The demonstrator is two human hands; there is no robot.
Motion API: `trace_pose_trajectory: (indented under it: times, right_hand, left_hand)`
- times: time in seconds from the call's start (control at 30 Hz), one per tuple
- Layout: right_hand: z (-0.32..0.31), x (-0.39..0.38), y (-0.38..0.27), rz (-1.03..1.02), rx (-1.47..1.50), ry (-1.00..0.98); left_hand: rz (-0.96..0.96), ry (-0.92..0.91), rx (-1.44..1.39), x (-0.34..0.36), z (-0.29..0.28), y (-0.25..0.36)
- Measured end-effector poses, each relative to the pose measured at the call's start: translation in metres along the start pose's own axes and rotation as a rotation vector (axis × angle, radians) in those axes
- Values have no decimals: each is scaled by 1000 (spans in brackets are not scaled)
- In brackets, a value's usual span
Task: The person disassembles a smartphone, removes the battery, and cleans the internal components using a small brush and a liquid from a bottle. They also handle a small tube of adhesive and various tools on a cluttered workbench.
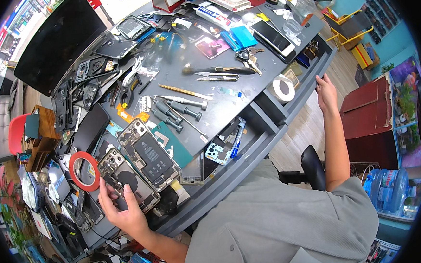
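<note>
Phone housing (pixel 126 177) lying on left of desk (pixel 224 116), beside opened phone (pixel 150 157); left hand (pixel 124 211) at housing's near-left edge, thumb and fingers spread; red tape roll (pixel 93 186) just beyond fingertips; right hand (pixel 326 93) at open drawer (pixel 269 138), grip cannot tell; sideways nudge could scrape exposed parts against neighbouring phone

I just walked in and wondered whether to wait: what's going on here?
A person at a cluttered gray desk has their left hand on an opened phone shell, next to a second opened phone with its battery showing. Their right hand is at the front edge of the open drawer.
</note>
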State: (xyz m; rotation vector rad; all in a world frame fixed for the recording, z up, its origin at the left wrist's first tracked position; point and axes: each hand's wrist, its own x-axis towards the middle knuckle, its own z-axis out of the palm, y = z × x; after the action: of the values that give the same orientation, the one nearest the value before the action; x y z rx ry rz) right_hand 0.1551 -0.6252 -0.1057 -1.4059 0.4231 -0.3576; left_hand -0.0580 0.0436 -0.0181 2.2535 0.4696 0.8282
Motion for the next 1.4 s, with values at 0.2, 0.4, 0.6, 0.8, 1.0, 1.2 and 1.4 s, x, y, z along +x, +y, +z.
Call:
trace_pose_trajectory:
  times: [0.2,0.4,0.6,0.8,1.0,1.2,1.4]
  right_hand:
    - [54,16,10,41,56,100]
    - [112,-7,5,94,136,87]
    - [142,-13,-1,84,224,100]
    - [151,-4,-3,80,316,60]
    - [155,-10,-7,73,309,52]
    - [145,-8,-7,65,265,15]
    - [124,-4,8,99,271,40]
  left_hand:
    - [-22,-4,-18,-1,-1,4]
    - [-20,-7,1,-1,-2,5]
    - [-26,-15,5,1,-2,6]
    - [-18,-12,-7,0,-1,6]
    - [-15,-11,-2,0,-2,9]
    - [0,-5,-23,1,-1,6]
    - [8,12,-21,2,0,7]
